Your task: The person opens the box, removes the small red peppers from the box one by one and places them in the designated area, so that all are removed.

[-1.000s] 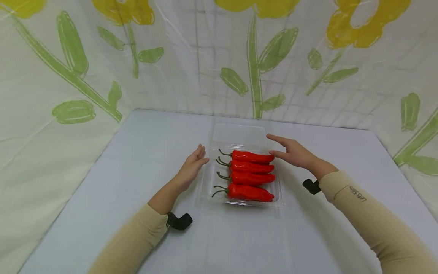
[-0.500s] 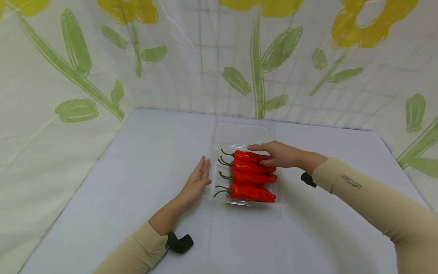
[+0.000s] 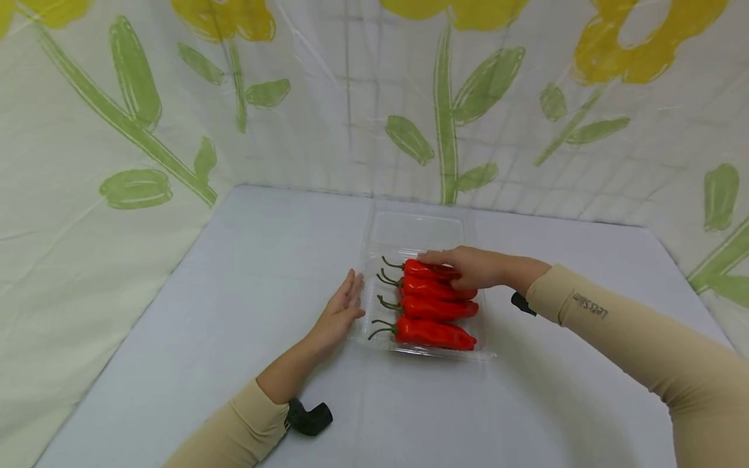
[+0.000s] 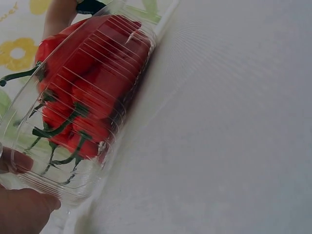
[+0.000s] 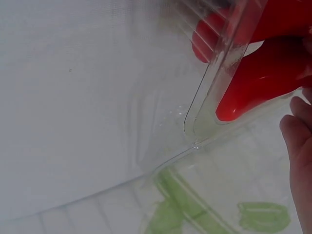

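Note:
Several red peppers with green stems lie side by side in a clear plastic clamshell box [image 3: 427, 354], its lid [image 3: 418, 227] folded back. My right hand [image 3: 476, 266] reaches over the box from the right and grips the farthest red pepper [image 3: 412, 267], fingers on its far side and thumb on its near side. The nearest red pepper [image 3: 435, 333] lies along the front wall. At the box's left side, my left hand [image 3: 333, 318] rests with fairly straight fingers against the rim. In the left wrist view, more red peppers [image 4: 97, 92] show through the ribbed wall, in layers.
The box stands on a white-covered table [image 3: 263, 260]. Behind the table hangs a white curtain [image 3: 316, 130] painted with yellow flowers and green leaves. A black wrist camera [image 3: 310, 418] juts from the left wrist, close above the table.
My right hand has come in from the right edge of the box, over the farthest pepper, and closed round it. My left hand has shifted slightly toward me along the box's side.

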Available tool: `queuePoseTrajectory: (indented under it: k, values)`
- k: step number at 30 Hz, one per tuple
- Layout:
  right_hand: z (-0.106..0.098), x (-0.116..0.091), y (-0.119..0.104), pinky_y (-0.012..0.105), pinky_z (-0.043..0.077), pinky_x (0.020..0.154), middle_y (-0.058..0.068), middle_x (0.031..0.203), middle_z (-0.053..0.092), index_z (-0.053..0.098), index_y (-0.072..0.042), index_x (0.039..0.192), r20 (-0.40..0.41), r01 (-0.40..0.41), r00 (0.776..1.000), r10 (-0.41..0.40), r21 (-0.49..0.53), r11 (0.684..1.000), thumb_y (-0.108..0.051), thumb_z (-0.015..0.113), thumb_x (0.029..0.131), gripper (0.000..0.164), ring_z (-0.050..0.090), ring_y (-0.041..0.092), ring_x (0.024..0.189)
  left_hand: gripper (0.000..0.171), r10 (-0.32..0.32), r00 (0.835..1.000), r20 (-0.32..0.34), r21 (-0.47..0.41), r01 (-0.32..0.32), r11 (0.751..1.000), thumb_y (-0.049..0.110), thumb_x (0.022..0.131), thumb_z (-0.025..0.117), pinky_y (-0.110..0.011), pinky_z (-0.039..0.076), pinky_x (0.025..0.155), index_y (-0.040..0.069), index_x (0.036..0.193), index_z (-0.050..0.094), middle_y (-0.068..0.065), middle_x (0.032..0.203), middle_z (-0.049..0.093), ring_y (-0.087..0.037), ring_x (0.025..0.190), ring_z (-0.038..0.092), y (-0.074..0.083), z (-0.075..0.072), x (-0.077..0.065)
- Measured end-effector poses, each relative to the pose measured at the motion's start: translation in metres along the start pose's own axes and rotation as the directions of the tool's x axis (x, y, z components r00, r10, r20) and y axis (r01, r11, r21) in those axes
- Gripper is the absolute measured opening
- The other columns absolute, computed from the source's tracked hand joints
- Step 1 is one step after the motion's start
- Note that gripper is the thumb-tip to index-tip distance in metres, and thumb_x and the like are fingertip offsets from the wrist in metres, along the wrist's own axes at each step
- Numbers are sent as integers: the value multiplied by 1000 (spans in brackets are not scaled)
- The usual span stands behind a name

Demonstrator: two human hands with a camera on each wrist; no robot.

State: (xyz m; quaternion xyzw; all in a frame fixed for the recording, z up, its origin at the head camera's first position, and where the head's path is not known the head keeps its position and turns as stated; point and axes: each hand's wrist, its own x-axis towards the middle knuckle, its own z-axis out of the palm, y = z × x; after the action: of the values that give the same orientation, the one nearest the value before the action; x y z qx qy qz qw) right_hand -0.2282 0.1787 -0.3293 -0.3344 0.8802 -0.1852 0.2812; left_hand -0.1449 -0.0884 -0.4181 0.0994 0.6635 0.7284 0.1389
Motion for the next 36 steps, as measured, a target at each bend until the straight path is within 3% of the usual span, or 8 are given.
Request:
queuePoseTrajectory:
  k: [10,19,23,26,29,33,36]
  values:
    - [5,8,6,44,41,105,7,155,22,26,-17,148,9,34,999,-34,-24,999,8,54,82,77,29,30,139,78,3,1000,8,-4,-3,1000,-14,82,33,-45,4,117,-4,146,-9,-19,156,2,-29,145,0,-1,0,1]
    - [13,9,16,47,33,110,10,155,23,25,-10,148,-58,113,992,-114,-28,993,5,53,86,70,25,31,141,78,1,1000,7,-5,-1,1000,-15,81,33,-44,4,117,-4,146,-9,-20,156,2,-29,145,0,0,0,1]
    - [16,7,18,42,45,99,14,151,31,23,-11,148,-80,102,992,-101,15,995,3,50,87,68,43,28,125,78,11,1000,11,-5,-11,1000,-15,81,32,-45,4,117,-5,146,-9,-22,155,1,-31,144,0,1,0,0]
    - [18,5,19,36,49,87,15,143,40,23,-12,148,-101,93,991,-89,35,995,1,50,88,67,48,25,107,78,17,1000,14,-7,-17,1000,-16,80,32,-46,3,117,-6,145,-9,-23,155,1,-32,144,0,2,0,0]
    - [20,4,21,42,45,98,17,142,42,24,-12,148,-128,92,988,-86,41,995,0,50,89,66,46,30,119,77,16,1000,11,-2,-16,1000,-16,80,31,-46,3,117,-6,145,-9,-22,155,1,-32,144,0,2,0,0]
    - [23,1,22,51,30,110,19,143,41,26,-13,148,-163,92,983,-82,52,994,0,51,89,65,28,38,138,77,17,1000,9,9,-17,1000,-15,80,32,-46,3,117,-7,145,-9,-23,155,2,-32,144,1,3,0,0]
    - [25,-1,23,50,35,108,16,136,47,28,-12,147,-187,106,978,-96,42,993,-1,52,89,63,39,34,131,78,18,1000,11,7,-18,1000,-15,80,32,-47,3,117,-7,145,-8,-23,154,2,-33,144,1,3,1,-1]
